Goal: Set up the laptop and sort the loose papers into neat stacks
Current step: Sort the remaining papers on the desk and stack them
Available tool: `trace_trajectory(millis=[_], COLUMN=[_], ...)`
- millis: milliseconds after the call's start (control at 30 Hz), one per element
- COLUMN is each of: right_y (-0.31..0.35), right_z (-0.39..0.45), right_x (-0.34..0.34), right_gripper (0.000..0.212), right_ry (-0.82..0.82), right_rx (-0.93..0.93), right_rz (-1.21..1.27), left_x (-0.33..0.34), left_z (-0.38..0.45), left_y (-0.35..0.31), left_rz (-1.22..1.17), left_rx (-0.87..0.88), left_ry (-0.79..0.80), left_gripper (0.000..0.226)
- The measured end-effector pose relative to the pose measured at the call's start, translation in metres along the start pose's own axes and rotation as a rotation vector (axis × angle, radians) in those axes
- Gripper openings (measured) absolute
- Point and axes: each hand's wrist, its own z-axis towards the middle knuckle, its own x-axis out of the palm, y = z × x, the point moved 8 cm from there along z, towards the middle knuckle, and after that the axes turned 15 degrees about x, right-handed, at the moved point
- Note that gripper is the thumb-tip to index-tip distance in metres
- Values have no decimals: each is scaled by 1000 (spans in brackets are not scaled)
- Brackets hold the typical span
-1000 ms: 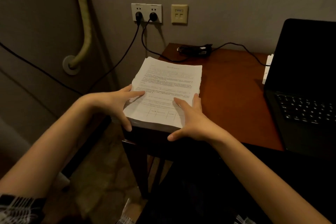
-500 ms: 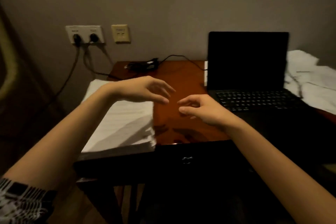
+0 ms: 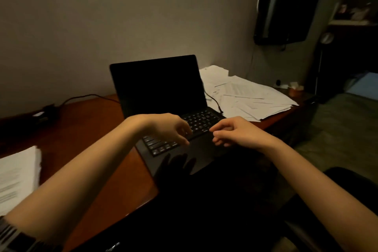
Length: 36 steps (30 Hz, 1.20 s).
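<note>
now, head view | my left hand (image 3: 169, 128) hangs over the laptop (image 3: 163, 108) keyboard, fingers loosely curled, holding nothing | my right hand (image 3: 235, 132) over the palm rest, fingers loosely curled, holding nothing | laptop open, screen dark, mid-desk (image 3: 81, 129) | neat stack (image 3: 18, 174) at far left | loose papers (image 3: 245, 96) right of laptop

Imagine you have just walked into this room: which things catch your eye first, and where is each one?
The open laptop stands mid-desk with a black screen, and both hands, left hand and right hand, hover over its keyboard with loosely curled fingers. To its right, loose papers sprawl untidily across the desk's far end. At the left edge lies a squared paper stack.
</note>
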Motion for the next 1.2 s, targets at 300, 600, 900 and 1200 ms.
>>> trace_trajectory(millis=[300,600,900,1200], right_y=[-81,-85,-48,9], right_z=[91,254,377,416], right_x=[-106,-209,-225,-155], right_gripper=[16,20,47,55], right_ry=[-252,-439,-160,26], right_rx=[-36,-93,-90,-613], right_rz=[70,100,-186,-913], left_x=[-22,-47,-41,-33], left_z=[178,352,378,370], left_y=[-6,66,109,108], left_rz=[46,-154,-312,-299], left_rx=[104,-29,-431,-493], left_ry=[-365,-598,-870,-1060], left_gripper=[28,28,38,35])
